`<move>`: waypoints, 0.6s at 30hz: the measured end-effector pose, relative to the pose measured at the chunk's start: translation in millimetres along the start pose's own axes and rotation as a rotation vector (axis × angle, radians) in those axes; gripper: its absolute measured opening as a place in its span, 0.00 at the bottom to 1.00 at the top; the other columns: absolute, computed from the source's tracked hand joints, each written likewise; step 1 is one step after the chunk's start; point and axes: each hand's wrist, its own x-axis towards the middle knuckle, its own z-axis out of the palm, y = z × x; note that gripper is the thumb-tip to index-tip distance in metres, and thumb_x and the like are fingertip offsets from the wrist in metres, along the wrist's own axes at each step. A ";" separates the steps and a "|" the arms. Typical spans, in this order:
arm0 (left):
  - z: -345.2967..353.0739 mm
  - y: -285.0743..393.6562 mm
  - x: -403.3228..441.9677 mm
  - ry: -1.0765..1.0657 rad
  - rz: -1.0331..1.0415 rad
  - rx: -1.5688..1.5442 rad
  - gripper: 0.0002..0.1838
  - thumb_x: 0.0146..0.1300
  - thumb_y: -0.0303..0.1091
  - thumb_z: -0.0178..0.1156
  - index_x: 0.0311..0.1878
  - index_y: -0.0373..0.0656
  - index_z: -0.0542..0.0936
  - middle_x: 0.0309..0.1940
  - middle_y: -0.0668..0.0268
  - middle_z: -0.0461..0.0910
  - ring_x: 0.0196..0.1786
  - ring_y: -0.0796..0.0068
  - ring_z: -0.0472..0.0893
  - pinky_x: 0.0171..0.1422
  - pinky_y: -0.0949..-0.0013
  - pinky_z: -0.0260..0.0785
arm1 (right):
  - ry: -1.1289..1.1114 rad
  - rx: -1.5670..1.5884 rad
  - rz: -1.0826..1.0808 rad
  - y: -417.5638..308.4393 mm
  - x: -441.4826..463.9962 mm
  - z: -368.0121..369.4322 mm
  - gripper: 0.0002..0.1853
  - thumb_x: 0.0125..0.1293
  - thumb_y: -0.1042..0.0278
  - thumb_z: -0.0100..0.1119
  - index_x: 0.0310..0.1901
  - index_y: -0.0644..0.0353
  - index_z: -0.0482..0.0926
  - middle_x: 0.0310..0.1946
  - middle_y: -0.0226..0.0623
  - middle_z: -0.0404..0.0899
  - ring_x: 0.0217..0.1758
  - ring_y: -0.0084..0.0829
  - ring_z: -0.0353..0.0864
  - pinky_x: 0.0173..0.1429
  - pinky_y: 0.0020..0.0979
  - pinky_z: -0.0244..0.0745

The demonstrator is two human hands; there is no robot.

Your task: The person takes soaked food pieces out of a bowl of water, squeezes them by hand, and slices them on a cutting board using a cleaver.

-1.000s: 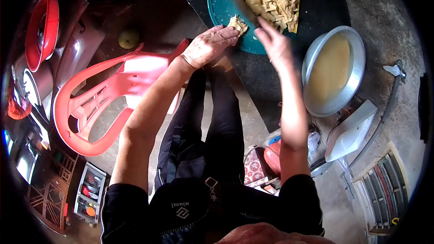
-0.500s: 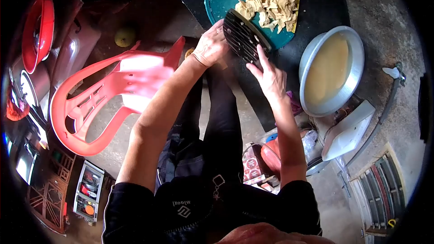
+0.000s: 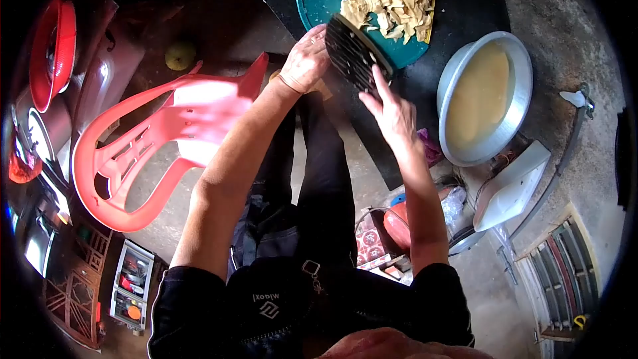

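A black slotted tray [image 3: 349, 50] is held tilted at the edge of the dark table, over the near rim of a green round tray [image 3: 319, 3]. Thin pale-yellow slices [image 3: 392, 0] lie heaped on the green tray. My left hand [image 3: 306, 65] is closed on the slotted tray's left edge, its fingertips partly hidden. At the lower right edge, my right hand [image 3: 397, 116] has its thumb and forefinger apart, the forefinger against the tray. Small pale bits show in the slots.
A metal basin [image 3: 448, 143] of cloudy yellowish liquid stands right of the green tray on the black tabletop [image 3: 372, 139]. A pink plastic chair [image 3: 186, 116] stands at left, with a round greenish fruit [image 3: 179, 55] behind it. A white board [image 3: 512, 189] leans below the basin.
The slotted tray has turned slightly and shows its face more steeply. Both hands stay at its edges; the right hand has shifted a little. The whole view has moved slightly.
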 end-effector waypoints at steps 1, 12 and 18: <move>1.1 0.2 -1.6 -0.003 -0.029 -0.016 0.12 0.50 0.23 0.56 0.41 0.37 0.79 0.46 0.59 0.80 0.55 0.60 0.78 0.68 0.57 0.65 | 0.001 -0.004 0.000 -2.5 -7.0 -1.2 0.35 0.63 0.46 0.61 0.68 0.50 0.64 0.14 0.40 0.78 0.15 0.40 0.80 0.18 0.38 0.73; 2.3 4.5 -2.1 -0.001 -0.079 0.019 0.13 0.50 0.24 0.56 0.40 0.39 0.80 0.43 0.62 0.80 0.54 0.62 0.78 0.66 0.60 0.66 | -0.106 0.072 0.100 -4.3 48.5 -6.7 0.32 0.67 0.41 0.54 0.66 0.51 0.68 0.10 0.48 0.72 0.14 0.45 0.78 0.18 0.42 0.71; 6.1 3.7 -4.7 0.021 -0.078 0.061 0.11 0.47 0.23 0.58 0.37 0.40 0.80 0.38 0.63 0.80 0.50 0.62 0.79 0.62 0.61 0.69 | -0.126 0.128 0.113 -11.2 21.3 -3.4 0.32 0.65 0.47 0.59 0.68 0.45 0.64 0.17 0.51 0.76 0.21 0.53 0.79 0.24 0.46 0.73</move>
